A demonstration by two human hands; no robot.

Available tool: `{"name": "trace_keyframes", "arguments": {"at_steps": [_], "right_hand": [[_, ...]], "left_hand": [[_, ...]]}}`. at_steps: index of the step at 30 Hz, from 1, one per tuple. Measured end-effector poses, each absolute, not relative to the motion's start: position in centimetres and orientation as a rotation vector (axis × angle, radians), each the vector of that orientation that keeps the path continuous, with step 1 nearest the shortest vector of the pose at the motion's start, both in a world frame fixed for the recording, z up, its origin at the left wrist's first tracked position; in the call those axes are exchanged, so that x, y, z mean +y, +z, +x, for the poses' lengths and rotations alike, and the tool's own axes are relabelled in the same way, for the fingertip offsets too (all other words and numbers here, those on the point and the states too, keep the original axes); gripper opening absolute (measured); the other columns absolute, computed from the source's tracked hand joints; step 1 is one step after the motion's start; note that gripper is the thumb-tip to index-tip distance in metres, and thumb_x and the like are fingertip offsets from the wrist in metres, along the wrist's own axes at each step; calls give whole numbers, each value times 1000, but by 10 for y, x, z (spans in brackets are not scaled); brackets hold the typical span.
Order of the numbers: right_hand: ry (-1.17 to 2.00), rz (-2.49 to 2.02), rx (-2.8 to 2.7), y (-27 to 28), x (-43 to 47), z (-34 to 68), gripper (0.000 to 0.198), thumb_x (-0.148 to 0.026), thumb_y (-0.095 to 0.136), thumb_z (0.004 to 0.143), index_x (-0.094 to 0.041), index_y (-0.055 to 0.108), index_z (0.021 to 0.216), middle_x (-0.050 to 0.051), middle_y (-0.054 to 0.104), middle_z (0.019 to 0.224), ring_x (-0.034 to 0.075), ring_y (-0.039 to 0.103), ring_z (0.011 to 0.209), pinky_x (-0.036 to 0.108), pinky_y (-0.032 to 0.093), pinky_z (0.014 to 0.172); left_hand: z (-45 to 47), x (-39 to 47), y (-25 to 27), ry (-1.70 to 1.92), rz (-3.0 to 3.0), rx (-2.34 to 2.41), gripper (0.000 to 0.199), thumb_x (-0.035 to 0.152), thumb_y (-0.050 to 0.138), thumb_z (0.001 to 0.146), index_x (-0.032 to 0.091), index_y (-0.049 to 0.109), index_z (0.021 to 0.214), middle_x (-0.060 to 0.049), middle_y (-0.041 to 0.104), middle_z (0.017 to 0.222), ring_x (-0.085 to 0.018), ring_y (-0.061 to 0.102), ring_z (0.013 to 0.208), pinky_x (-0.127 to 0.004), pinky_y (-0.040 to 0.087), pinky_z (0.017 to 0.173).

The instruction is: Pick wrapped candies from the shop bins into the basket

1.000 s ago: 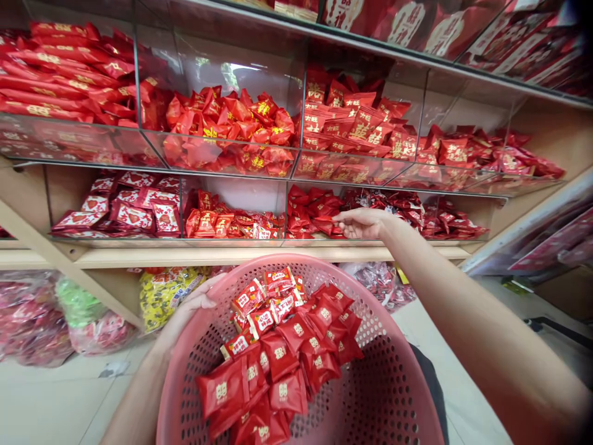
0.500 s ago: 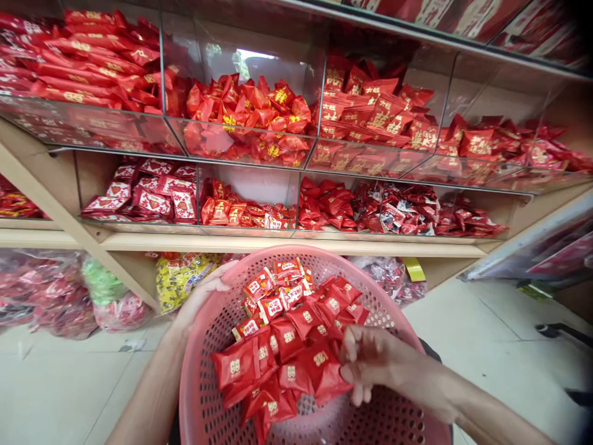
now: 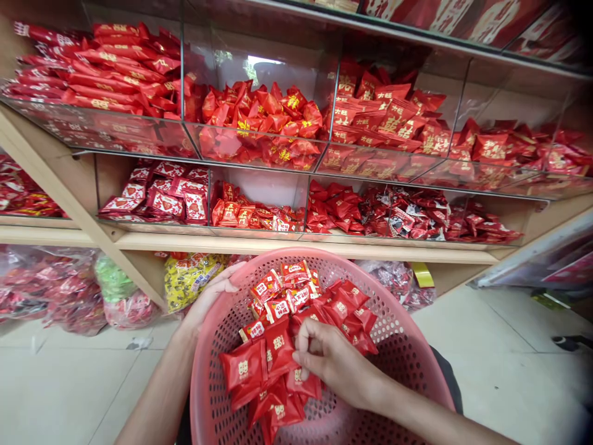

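In the head view a pink perforated plastic basket (image 3: 204, 371) is tilted toward me. My left hand (image 3: 213, 296) is closed over its left rim, thumb side up. Inside lies a heap of shiny red candy packets (image 3: 243, 369) printed with gold characters. Smaller red-and-white candies (image 3: 278, 307) sit at the far side of the heap. My right hand (image 3: 328, 358) is inside the basket, fingers curled and thumb pinched against the edge of a red candy packet (image 3: 279, 346) mid-heap. The fingertips partly cover that packet's edge.
Ahead stands a wooden shelf (image 3: 324, 246) with clear-walled bins of red-wrapped sweets (image 3: 264, 111). Under it are plastic bags of candy, among them a yellow bag (image 3: 192, 281). Pale floor tiles (image 3: 504, 364) show at both sides.
My right hand has moved left across the heap, from the packets at its right side to one nearer the middle. The left hand keeps its hold; the view has shifted slightly left.
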State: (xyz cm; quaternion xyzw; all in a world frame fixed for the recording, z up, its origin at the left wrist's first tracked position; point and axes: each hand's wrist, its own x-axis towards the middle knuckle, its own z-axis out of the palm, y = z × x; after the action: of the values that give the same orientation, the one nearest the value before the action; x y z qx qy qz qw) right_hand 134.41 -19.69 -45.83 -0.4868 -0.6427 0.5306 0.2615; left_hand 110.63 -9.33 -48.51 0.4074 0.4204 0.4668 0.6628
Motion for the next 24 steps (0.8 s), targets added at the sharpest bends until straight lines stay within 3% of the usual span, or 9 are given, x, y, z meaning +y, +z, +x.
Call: {"name": "trace_keyframes", "arguments": {"at_steps": [6, 11, 15, 19, 22, 24], "right_hand": [[971, -1602, -2016, -471, -199, 1343, 14, -14, 57, 76, -21, 46, 72, -5, 53, 60, 11, 49, 57, 22, 30, 53], [767, -1639, -2168, -468, -201, 1342, 13, -12, 57, 74, -20, 48, 77, -3, 59, 73, 13, 53, 65, 23, 31, 57], [695, -1621, -2140, -444, -208, 1356, 6, -23, 56, 80, -20, 51, 78, -2, 59, 66, 13, 52, 57, 24, 33, 52], [658, -1603, -1793, -427, -237, 1400, 19, -37, 50, 86, -20, 56, 81, -1, 59, 60, 12, 54, 51, 24, 41, 49], [365, -1624, -1271, -440, -276, 1426, 25, -40, 58, 79, -19, 60, 92, 5, 66, 88, 18, 64, 79, 26, 52, 70], [116, -1694, -817, -459, -302, 1427, 35, -39, 62, 77, -18, 57, 104, 10, 63, 107, 23, 61, 98, 32, 50, 83]], "left_hand": [[1110, -95, -478, 1047, 890, 934, 64, 10, 52, 60, 20, 55, 124, -2, 66, 113, -26, 53, 114, -32, 45, 88], [1108, -93, -482, 1033, 848, 924, 64, 11, 52, 60, 18, 54, 123, -4, 67, 111, -28, 58, 106, -34, 46, 84], [1106, -92, -484, 1033, 868, 925, 65, 11, 53, 61, 21, 53, 125, -3, 64, 116, -29, 53, 113, -36, 44, 91], [1106, -92, -483, 1036, 887, 941, 66, 12, 53, 60, 22, 53, 126, -2, 62, 120, -30, 50, 117, -39, 40, 96], [1105, -90, -487, 1041, 891, 931, 65, 13, 52, 62, 23, 53, 125, -1, 61, 122, -29, 49, 118, -39, 38, 99], [1103, -87, -492, 1041, 919, 908, 64, 13, 52, 63, 23, 53, 126, -1, 61, 123, -28, 49, 119, -39, 38, 100]]}}
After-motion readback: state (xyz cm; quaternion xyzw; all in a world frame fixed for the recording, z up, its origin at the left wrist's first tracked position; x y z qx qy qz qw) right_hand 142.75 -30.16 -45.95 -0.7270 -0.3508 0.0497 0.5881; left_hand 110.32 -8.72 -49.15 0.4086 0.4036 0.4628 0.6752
